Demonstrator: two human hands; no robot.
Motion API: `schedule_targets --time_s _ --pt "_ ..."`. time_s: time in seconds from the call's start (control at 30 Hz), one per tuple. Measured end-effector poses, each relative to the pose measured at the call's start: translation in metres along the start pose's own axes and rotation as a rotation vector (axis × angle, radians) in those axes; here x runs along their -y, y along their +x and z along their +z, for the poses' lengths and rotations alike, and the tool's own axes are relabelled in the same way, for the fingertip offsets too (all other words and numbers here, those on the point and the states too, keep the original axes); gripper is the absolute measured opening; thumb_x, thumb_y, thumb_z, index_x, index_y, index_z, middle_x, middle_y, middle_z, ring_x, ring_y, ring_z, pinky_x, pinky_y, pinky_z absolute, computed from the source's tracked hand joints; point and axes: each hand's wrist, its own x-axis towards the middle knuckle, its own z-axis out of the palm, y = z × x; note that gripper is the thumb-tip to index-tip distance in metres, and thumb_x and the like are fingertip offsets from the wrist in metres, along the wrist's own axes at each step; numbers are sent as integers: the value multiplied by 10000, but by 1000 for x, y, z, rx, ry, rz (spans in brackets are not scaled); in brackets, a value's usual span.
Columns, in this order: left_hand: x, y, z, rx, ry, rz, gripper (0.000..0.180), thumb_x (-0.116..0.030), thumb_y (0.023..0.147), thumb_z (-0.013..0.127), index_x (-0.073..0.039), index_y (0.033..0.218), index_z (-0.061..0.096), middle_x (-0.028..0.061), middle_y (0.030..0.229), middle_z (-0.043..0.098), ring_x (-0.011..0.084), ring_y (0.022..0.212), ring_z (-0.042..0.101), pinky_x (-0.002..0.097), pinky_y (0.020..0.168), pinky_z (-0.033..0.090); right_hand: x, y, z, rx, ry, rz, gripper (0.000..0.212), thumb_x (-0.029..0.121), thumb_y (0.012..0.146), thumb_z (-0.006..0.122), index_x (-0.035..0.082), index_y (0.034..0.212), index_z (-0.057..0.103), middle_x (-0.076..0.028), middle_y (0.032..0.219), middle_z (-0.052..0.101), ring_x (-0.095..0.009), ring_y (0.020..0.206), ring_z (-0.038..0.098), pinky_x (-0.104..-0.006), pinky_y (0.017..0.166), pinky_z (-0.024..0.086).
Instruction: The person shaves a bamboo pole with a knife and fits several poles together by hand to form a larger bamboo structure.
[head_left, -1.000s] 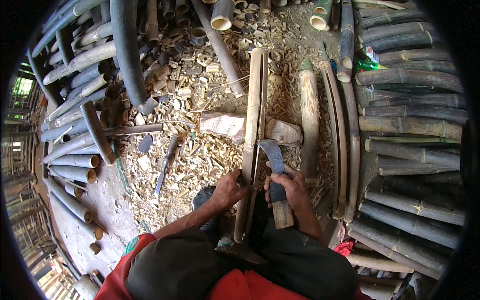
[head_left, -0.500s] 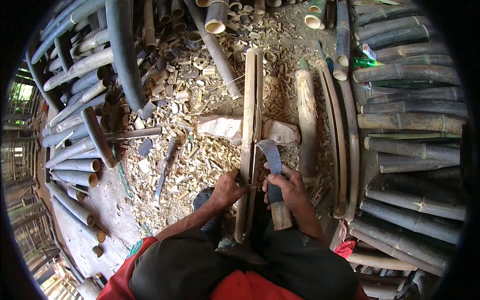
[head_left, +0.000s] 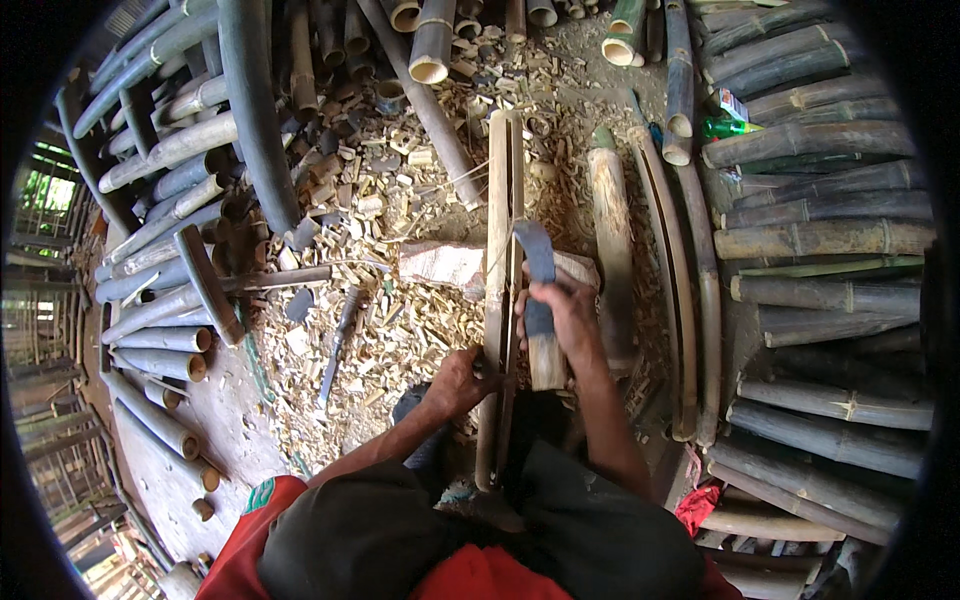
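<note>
Top's a bright, solid red, showing mid-bottom. There's more red cloth over on the left with a small green patch on it, some paler marking inside that's too tiny to make out. Honestly can't tell if that bit's a sleeve. Trousers are dark, kinda charcoal-black, pretty loose and a bit rumpled. Forearms are bare, same with the left hand and right hand. Looks like dark bluish footwear too, mostly hidden tho.
</note>
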Motion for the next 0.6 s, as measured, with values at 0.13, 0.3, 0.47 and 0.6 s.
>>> schedule_targets --time_s 0.13,0.3,0.47,0.6 --pt "8 -1 2 1 -55 40 419 -323 803 850 21 950 664 179 836 711 270 782 701 412 721 539 30 55 -5 26 -83 -62 310 146 882 600 -58 1114 619 -128 744 680 -217 501 648 -376 416 563" --pt "4 -3 -2 32 -37 19 450 -334 802 853 28 1008 682 169 876 723 248 807 698 398 744 547 81 107 3 42 -138 -21 323 180 921 589 -55 1143 587 -137 773 678 -211 516 654 -352 410 564" --pt "9 2 1 84 -162 76 478 -353 804 855 22 1046 684 162 911 726 231 823 683 389 771 542 116 128 -12 102 -135 -24 366 228 971 559 -17 1243 577 -85 822 676 -170 559 629 -325 470 571" --pt "30 2 2 74 -213 54 492 -350 807 856 22 1077 680 146 913 723 216 827 663 381 783 533 87 35 -8 152 -244 -111 535 267 982 520 -15 1435 499 -84 812 697 -168 579 679 -329 464 577"
